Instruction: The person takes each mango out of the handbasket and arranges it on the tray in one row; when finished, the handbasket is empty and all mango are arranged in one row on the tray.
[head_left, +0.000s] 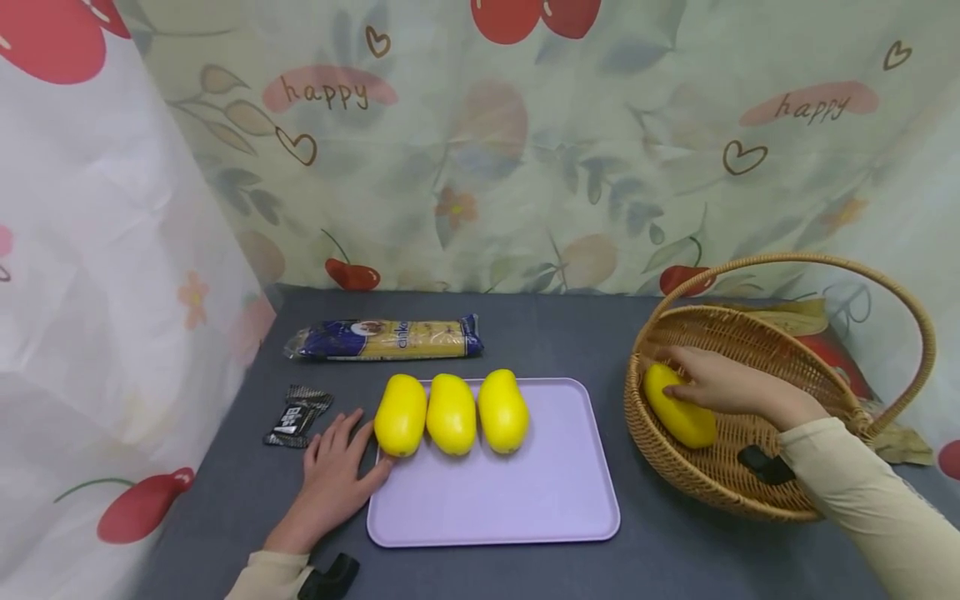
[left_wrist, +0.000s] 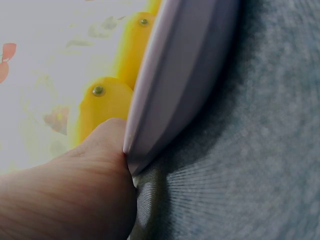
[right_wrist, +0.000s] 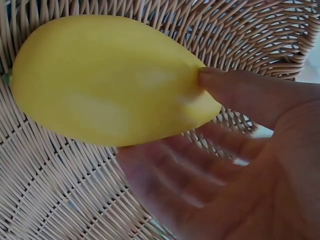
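Inside the wicker basket [head_left: 750, 492], my right hand [head_left: 712, 379] grips a yellow mango [head_left: 678, 408]. The right wrist view has the thumb [right_wrist: 230, 85] on one side of the mango [right_wrist: 110, 80] and the other fingers along its opposite side, with basket weave close around. Over on the left, my left hand [head_left: 337, 471] rests on the table with fingers spread, its thumb at the left rim of the lilac tray [head_left: 525, 508]. Three more yellow mangoes stand in a row on the tray: a left one [head_left: 401, 415], a middle one [head_left: 452, 414] and a right one [head_left: 503, 412].
Behind the tray lies a blue-and-yellow pasta packet [head_left: 386, 338]. A small black wrapped packet [head_left: 297, 415] sits just beyond the left fingers. The basket's tall handle [head_left: 810, 260] arches over its opening. A patterned curtain [head_left: 480, 167] closes off the back of the grey table [head_left: 555, 333].
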